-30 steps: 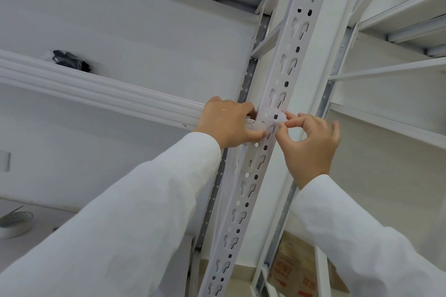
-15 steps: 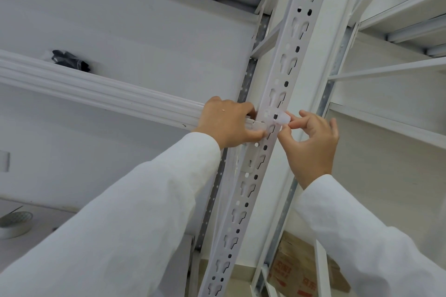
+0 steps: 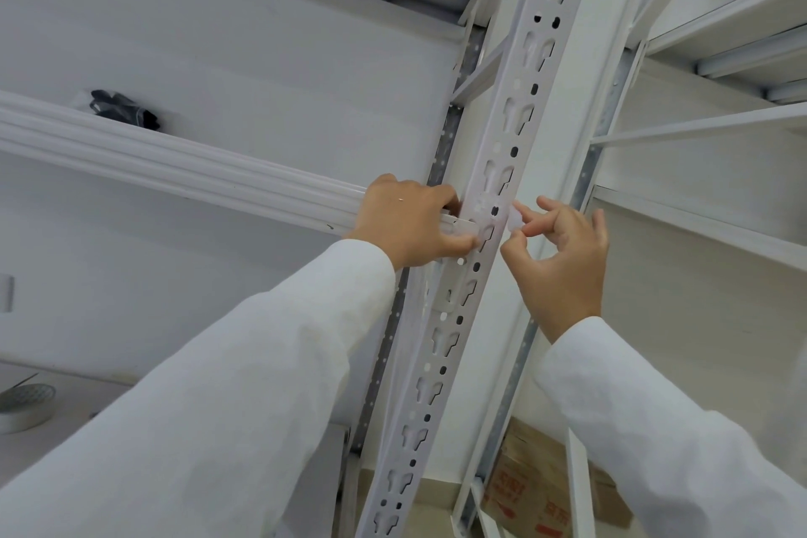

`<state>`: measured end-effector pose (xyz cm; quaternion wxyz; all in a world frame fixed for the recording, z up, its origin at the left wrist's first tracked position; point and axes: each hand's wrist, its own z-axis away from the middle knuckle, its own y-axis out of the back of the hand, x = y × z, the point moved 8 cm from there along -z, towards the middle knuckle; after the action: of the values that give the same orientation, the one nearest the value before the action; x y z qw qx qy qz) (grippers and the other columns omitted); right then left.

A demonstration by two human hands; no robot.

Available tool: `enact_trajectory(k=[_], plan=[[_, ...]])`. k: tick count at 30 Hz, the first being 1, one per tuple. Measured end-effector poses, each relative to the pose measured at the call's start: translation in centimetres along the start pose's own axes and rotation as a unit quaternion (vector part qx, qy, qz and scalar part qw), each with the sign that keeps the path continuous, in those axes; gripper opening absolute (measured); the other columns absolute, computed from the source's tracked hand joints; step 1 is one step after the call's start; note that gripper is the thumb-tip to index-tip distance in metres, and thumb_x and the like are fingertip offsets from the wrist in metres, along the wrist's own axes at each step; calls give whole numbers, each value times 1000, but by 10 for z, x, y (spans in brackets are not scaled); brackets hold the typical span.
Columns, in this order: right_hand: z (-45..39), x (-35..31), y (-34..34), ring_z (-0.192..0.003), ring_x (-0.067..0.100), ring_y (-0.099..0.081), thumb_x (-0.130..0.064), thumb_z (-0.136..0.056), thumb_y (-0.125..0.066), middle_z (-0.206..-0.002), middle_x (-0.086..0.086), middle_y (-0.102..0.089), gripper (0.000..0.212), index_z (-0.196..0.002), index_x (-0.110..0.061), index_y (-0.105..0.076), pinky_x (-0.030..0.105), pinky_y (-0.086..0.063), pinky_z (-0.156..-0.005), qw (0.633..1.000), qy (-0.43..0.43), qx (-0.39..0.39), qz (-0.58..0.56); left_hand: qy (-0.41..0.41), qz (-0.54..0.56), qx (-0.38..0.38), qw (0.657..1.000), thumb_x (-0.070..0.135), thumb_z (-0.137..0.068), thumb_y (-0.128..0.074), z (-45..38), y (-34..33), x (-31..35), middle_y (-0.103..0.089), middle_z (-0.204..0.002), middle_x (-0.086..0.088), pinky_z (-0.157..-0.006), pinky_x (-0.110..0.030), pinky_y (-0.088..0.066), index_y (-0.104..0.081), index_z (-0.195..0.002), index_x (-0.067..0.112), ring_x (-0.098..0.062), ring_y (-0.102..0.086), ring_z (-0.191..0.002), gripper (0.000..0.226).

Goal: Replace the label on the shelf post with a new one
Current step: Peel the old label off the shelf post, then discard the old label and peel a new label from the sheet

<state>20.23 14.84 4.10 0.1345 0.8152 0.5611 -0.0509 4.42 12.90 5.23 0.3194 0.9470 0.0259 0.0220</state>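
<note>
So we were looking up the tall white perforated steel shelf post (image 3: pixel 498 188), the one with keyhole slots and round holes running its whole length. The small translucent whitish label (image 3: pixel 487 212) sat across the post's front face, right about level with where the white ribbed horizontal beam (image 3: pixel 174 164) met the post from the left.

Our left hand (image 3: pixel 410 223) was curled around the end of that beam, thumb pressed against the left edge of the post just beside the label's left end. Our right hand (image 3: pixel 563 249) was off the post's right edge, with thumb and index finger pinching the peeled right end of the label, which stuck out past the edge; the other fingers were fanned loosely. Both arms were in white sleeves (image 3: pixel 244 398).

Room-wise, the right side of the post had a plain white strip and then a grey galvanized upright (image 3: pixel 594 170), with open space around the right hand. The left side was tighter, beam and hand crowding the post.

Other stuff: a dark bundle, maybe black gloves (image 3: pixel 124 109), on the shelf above the beam, a roll of tape (image 3: pixel 24 406) on the lower-left shelf, and a brown cardboard box (image 3: pixel 530 489) down low behind the post.
</note>
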Motion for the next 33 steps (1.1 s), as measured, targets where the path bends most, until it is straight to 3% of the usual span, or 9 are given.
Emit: enact_trajectory(k=[3, 6, 10, 15, 20, 25, 27, 30, 33], plan=[[0, 1, -1, -114, 9, -55, -17, -74, -57, -94, -16, -64, 14, -69, -23, -46, 36, -10, -117, 1000, -8, -10, -11, -3, -2, -2, 1000, 67, -78, -48, 0, 1, 1, -70, -93, 3, -82, -31, -32, -58, -108, 26, -20, -61, -89, 52], [2, 11, 3, -110, 6, -55, -18, -77, -59, -92, -28, -61, 11, -70, -22, -51, 42, -32, -109, 995, -69, 7, -69, -5, -5, -4, 1000, 67, -79, -47, 1, 0, 0, -70, -93, 3, -80, -31, -31, -58, -108, 26, -20, -61, -87, 52], [8, 19, 7, -97, 11, -57, -14, -81, -63, -86, -22, -61, 23, -70, -31, -54, 27, -41, -89, 989, -124, -6, -85, -3, -8, -10, 1000, 67, -79, -46, 2, 1, 1, -70, -92, 4, -79, -30, -31, -58, -106, 26, -19, -58, -83, 51], [24, 13, -7, -80, 14, -58, -12, -78, -68, -74, -12, -62, 25, -68, -32, -55, 27, -46, -76, 988, -53, -145, -26, -6, -17, -4, 1000, 65, -80, -47, 3, 1, -1, -70, -97, 1, -83, -31, -32, -59, -109, 27, -21, -62, -93, 49], [45, 20, -29, -71, 10, -60, -23, -77, -67, -70, -10, -66, 7, -71, -22, -65, 29, -50, -71, 953, -83, -291, 10, -26, 19, -9, 999, 57, -84, -51, 15, 2, 0, -66, -115, 5, -95, -32, -29, -56, -121, 28, -17, -57, -111, 47], [84, 13, -57, -72, 7, -62, -26, -79, -67, -74, -10, -68, 4, -75, -26, -68, 33, -54, -76, 913, -101, -393, 37, -65, 93, -11, 993, 44, -85, -56, 53, 5, -4, -30, -154, 10, -116, -30, -2, -38, -141, 31, -11, -21, -145, 60], [102, 3, -69, -75, 9, -62, -29, -80, -66, -77, -10, -68, 4, -79, -27, -69, 34, -53, -77, 903, -93, -415, 55, -78, 104, -46, 990, 45, -86, -53, 86, -7, -10, -18, -158, 11, -118, -32, 0, -35, -143, 29, -11, -7, -148, 62], [131, -14, -94, -80, 12, -61, -27, -83, -64, -85, -6, -69, 9, -86, -22, -71, 32, -51, -78, 896, -96, -430, 59, -23, 97, -175, 980, 61, -76, -36, 175, -61, -42, -34, -154, 5, -116, -30, -14, -39, -141, 27, -13, -21, -146, 73], [179, -18, -128, -83, 14, -62, -26, -84, -64, -92, -1, -72, 11, -88, -19, -72, 29, -50, -78, 880, -145, -452, 35, 73, 52, -319, 944, 53, -80, -49, 278, -108, -93, -46, -145, 2, -112, -27, -23, -43, -137, 28, -14, -35, -139, 63]])
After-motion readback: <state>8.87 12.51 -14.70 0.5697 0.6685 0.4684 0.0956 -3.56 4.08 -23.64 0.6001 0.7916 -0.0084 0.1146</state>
